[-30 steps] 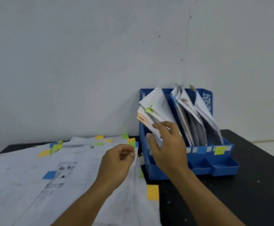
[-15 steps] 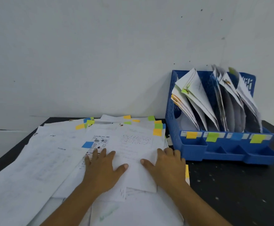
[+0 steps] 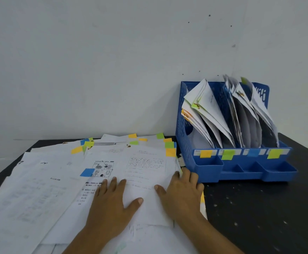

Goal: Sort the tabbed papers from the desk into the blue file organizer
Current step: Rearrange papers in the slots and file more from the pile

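Right now both hands lie flat on the tabbed papers [image 3: 124,162] spread over the black desk [image 3: 259,208]. Left hand [image 3: 111,202] and right hand [image 3: 182,195] have straight fingers, holding nothing. Just beside them, on the right, stands the blue file organizer [image 3: 241,167], full of papers.

White papers [image 3: 39,195] with grey and black print cover the black desk [image 3: 259,208], which is flecked with pale specks. Orange, green and blue tabs [image 3: 170,149] dot the papers' far edges, and one blue tab [image 3: 87,172] sits beside a black-and-white cartoon panel [image 3: 103,168]. The file organizer [image 3: 241,171] is solid blue with a perforated grid on its side wall. Its front labels [image 3: 227,154] run orange, green, blue, yellow-green, left to right. The filed sheets [image 3: 211,110] are white with green and orange tabs. Behind, a grey-white wall [image 3: 113,61] carries a few dark spots
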